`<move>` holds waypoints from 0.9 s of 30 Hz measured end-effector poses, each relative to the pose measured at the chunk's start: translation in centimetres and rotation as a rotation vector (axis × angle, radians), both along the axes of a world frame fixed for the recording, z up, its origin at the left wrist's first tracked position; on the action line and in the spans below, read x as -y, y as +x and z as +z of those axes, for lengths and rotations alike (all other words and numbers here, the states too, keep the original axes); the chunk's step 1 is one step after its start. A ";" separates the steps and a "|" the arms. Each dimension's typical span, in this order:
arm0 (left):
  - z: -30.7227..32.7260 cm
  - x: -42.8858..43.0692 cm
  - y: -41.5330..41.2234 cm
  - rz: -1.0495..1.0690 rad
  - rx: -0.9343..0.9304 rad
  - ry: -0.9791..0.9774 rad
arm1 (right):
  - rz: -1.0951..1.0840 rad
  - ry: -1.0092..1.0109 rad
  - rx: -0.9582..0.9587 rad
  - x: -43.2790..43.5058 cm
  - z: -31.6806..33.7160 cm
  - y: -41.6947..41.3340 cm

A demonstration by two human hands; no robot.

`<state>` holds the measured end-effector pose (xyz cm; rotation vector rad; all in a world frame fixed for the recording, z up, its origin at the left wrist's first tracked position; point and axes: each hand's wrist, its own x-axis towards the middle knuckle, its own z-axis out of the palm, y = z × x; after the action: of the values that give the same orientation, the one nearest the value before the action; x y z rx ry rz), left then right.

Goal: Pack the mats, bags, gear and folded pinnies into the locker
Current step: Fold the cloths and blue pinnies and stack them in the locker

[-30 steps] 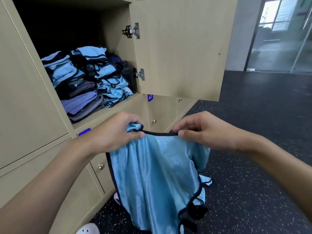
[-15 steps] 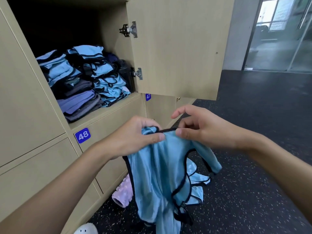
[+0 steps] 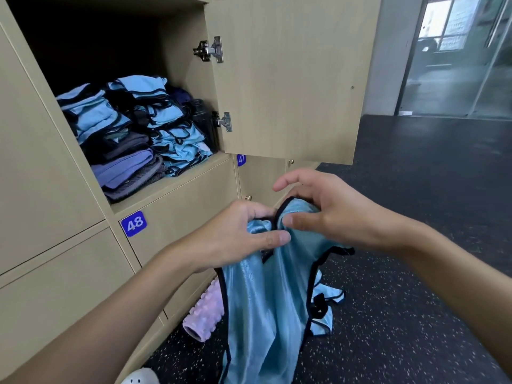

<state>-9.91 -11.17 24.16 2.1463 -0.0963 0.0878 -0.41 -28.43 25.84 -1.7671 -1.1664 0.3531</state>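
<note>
A light blue pinny (image 3: 266,306) with black trim hangs in front of me, bunched at its top edge. My left hand (image 3: 235,236) pinches that top edge, and my right hand (image 3: 329,212) grips the gathered fabric right beside it, index finger lifted. The open locker (image 3: 177,184) at upper left holds two piles of folded blue pinnies (image 3: 171,126), purple and grey folded mats (image 3: 127,167) beneath the left pile, and a dark bottle (image 3: 203,120) at the back right.
The locker door (image 3: 291,79) stands open to the right above my hands. A pink ridged foam roller (image 3: 206,314) lies on the dark speckled floor against the lower lockers. A white shoe (image 3: 141,376) shows at the bottom edge. Glass doors (image 3: 457,65) are far right.
My hands have come together, gathering the pinny's spread top edge into a bunch. The cloth hangs narrower, uncovering the pink roller behind it.
</note>
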 end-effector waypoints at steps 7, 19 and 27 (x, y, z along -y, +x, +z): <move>0.1 -0.6 0.3 0.158 0.123 -0.112 | -0.086 0.026 -0.055 0.5 -0.1 0.7; 0.8 -0.1 0.2 0.283 0.250 -0.216 | -0.162 0.007 0.076 0.6 0.0 0.5; 1.7 -1.2 -0.3 0.331 0.258 -0.097 | -0.300 0.070 0.193 1.1 0.1 0.8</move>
<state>-10.19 -9.96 25.88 2.0271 0.1129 0.5518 0.38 -29.53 25.93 -1.9111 -1.0103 -0.0370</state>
